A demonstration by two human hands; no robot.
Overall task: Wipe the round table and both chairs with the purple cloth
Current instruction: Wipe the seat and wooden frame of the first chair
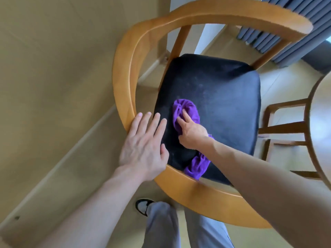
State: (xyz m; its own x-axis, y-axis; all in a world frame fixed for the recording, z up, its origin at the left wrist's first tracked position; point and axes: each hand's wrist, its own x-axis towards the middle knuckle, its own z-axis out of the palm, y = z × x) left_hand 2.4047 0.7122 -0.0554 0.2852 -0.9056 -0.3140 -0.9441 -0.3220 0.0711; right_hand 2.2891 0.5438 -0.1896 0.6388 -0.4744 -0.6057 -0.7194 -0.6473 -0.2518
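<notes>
A wooden chair [125,72] with a curved arm rail and a black padded seat [223,97] fills the middle of the view. My right hand [191,131] presses the purple cloth [186,109] onto the near left part of the seat, and a loose end of the cloth trails to the rail by my wrist. My left hand [145,142] lies flat with fingers spread, partly on the rail and partly on the seat's left edge. The round table [320,122] shows only as a wooden edge at the far right. Pale dusty marks speckle the seat.
The table's wooden legs and crossbars [284,127] stand right of the chair. A grey curtain [286,33] hangs at the top right. A beige wall and skirting run along the left. My trouser legs and one shoe [143,206] are below the chair rail.
</notes>
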